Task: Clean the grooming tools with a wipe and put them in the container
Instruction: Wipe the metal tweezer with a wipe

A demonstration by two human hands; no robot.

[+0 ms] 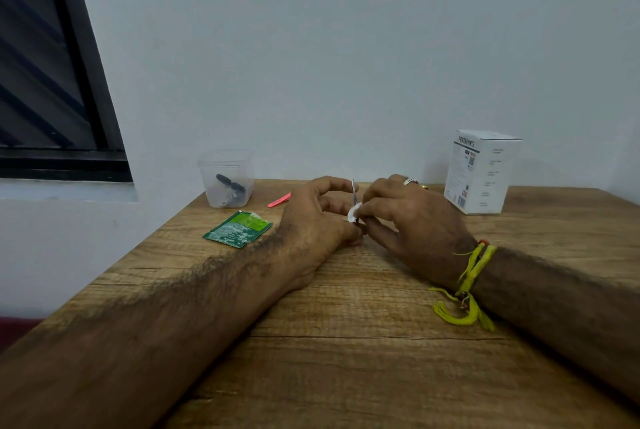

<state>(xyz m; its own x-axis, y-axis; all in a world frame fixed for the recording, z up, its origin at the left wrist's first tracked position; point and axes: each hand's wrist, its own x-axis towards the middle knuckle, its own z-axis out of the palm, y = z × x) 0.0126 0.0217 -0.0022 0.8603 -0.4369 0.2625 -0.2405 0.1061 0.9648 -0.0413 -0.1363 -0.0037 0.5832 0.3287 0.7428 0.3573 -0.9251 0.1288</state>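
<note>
Over the middle of the wooden table, my left hand pinches the lower end of a thin metal grooming tool that stands upright. My right hand pinches a small white wipe against the tool's shaft. A clear plastic container stands at the back left by the wall, with a dark tool inside. A pink-red tool lies on the table between the container and my left hand.
A torn green wipe sachet lies left of my left hand. A white carton stands at the back right. The white wall runs along the table's far edge, and a dark window is at the left.
</note>
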